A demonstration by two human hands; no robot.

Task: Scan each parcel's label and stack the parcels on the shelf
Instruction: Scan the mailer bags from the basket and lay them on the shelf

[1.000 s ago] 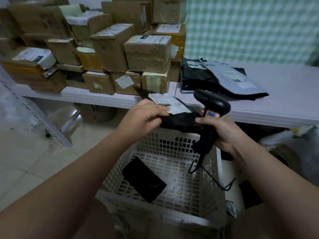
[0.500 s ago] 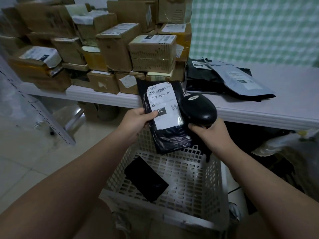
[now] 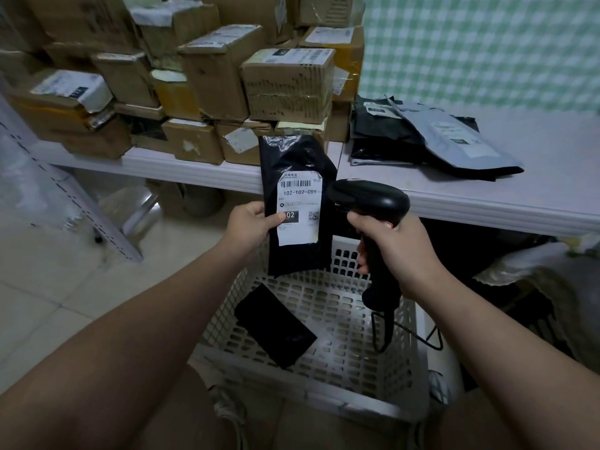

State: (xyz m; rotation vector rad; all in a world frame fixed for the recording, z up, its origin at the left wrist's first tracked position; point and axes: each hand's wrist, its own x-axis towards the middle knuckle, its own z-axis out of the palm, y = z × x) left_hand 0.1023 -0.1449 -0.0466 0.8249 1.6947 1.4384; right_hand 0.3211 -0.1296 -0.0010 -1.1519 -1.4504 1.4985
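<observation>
My left hand (image 3: 251, 222) pinches the left edge of a black parcel bag (image 3: 297, 157), held upright over the basket with its white label (image 3: 300, 207) facing me. The label reads 102-102-C01. My right hand (image 3: 394, 248) grips the handle of a black barcode scanner (image 3: 370, 198), whose head sits just right of the label. A second black parcel (image 3: 274, 324) lies flat in the white plastic basket (image 3: 324, 394) below. On the white shelf (image 3: 487, 203) behind lie several grey and black mailer bags (image 3: 431, 138).
Stacked cardboard boxes (image 3: 285, 82) fill the shelf's left half. A metal rack upright (image 3: 74, 196) leans at the left over the tiled floor. The scanner's cable (image 3: 406, 332) hangs down the basket's right side. Crumpled bags (image 3: 535, 271) sit under the shelf at right.
My left hand turned the black parcel from crumpled and flat to upright with its label facing me. The scanner swung round beside the label, then drew slightly right.
</observation>
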